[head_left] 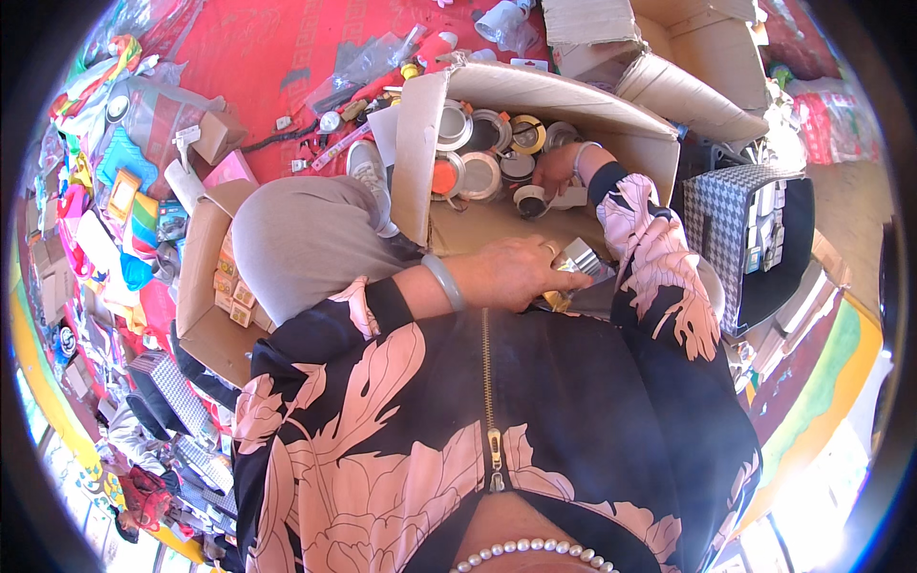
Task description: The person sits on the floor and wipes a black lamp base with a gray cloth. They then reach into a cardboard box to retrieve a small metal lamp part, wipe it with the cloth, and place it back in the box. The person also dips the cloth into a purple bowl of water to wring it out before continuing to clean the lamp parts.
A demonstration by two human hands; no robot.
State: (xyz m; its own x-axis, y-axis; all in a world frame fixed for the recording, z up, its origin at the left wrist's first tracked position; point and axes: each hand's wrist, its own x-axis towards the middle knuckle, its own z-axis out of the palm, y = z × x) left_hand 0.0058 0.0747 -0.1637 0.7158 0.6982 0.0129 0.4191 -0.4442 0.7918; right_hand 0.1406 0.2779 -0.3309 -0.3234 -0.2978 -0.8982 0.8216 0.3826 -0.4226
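We are pinching a shiny silver foil packet (580,258) in our left hand (516,272); our right hand (554,170), curled over a dark tape roll (528,201) in the open cardboard box (420,143), is risking toppling neighbouring rolls.

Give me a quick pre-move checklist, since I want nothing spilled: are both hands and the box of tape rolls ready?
1. Right hand in the cardboard box, at a tape roll: ok.
2. Firm grip on that roll: cannot tell.
3. Left hand on the silver packet: ok.
4. Box open, rolls visible: ok.
5. Box steady against the knee: cannot tell.
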